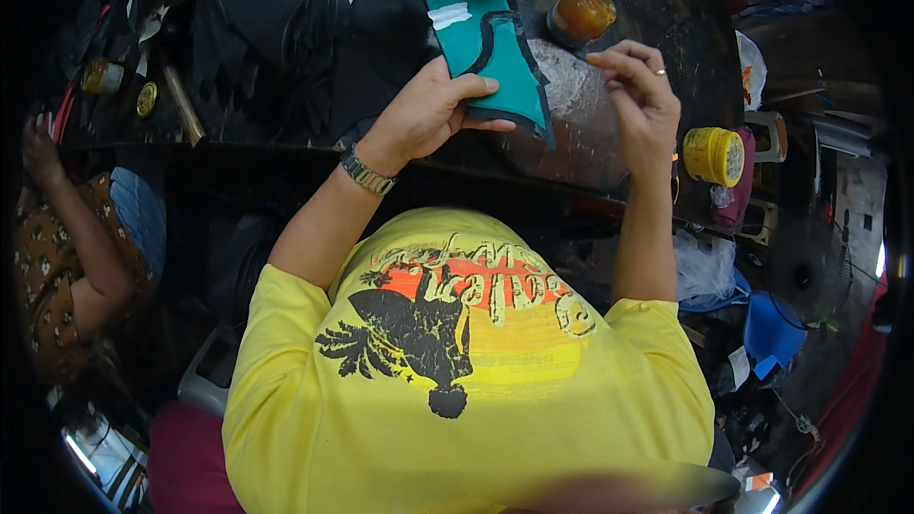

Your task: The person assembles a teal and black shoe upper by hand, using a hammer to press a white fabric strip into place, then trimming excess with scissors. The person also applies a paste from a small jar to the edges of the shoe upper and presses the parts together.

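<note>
My left hand (433,114) grips the near end of a long teal piece (509,71) of sheet material with black edging, its thumb on top and fingers beneath. Black curved strips and a white patch show on the teal face. My right hand (647,100) is raised to the right of the piece, apart from it, with the fingers curled in toward the thumb. Whatever they may pinch is too small to make out. Just beyond that hand stands an open glass jar (583,17) of amber, glue-like liquid.
Black cut pieces (257,9) lie heaped on the dark table's left side, near a wooden stick (181,103) and a small jar (102,76). A yellow tub (712,155) is right of my right forearm. Another person's arm (90,228) shows at far left.
</note>
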`<state>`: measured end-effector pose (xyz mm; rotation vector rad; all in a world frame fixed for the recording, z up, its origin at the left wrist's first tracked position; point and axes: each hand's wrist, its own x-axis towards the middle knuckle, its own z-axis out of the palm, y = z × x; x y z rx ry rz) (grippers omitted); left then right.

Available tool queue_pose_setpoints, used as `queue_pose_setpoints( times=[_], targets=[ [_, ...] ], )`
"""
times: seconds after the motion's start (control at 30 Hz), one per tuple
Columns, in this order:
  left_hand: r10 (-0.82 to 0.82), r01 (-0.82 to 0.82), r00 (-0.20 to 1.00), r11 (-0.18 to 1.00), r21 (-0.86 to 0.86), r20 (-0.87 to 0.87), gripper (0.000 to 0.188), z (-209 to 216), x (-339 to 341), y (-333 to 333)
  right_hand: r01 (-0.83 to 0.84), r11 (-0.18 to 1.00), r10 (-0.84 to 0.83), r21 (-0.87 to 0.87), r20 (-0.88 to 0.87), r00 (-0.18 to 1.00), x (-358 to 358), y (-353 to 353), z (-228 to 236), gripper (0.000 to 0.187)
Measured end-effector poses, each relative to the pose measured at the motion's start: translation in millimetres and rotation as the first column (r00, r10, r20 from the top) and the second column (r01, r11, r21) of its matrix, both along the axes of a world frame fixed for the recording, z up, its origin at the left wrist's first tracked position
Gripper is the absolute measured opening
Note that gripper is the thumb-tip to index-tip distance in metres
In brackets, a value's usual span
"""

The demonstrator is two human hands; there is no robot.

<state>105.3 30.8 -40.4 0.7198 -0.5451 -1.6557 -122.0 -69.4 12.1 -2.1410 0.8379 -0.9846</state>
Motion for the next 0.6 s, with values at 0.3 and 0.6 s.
queue_pose_setpoints(
  times=[0.3, 0.6],
  targets=[
    [0.0, 0.0, 1.0, 1.0, 0.018, 0.006, 0.032, 3.6, -1.6, 3.6, -0.137, 0.98, 0.141, 0.144, -0.02, 0.99, 15.1, 37.5, -29.4, 0.047],
    [0.091, -0.078, 0.987, 0.992, 0.1, -0.132, 0.03, -5.8, 1.2, 0.6, -0.23, 0.969, 0.213, 0.089, 0.166, 0.963, 3.1, 41.5, -36.5, 0.048]
  ],
)
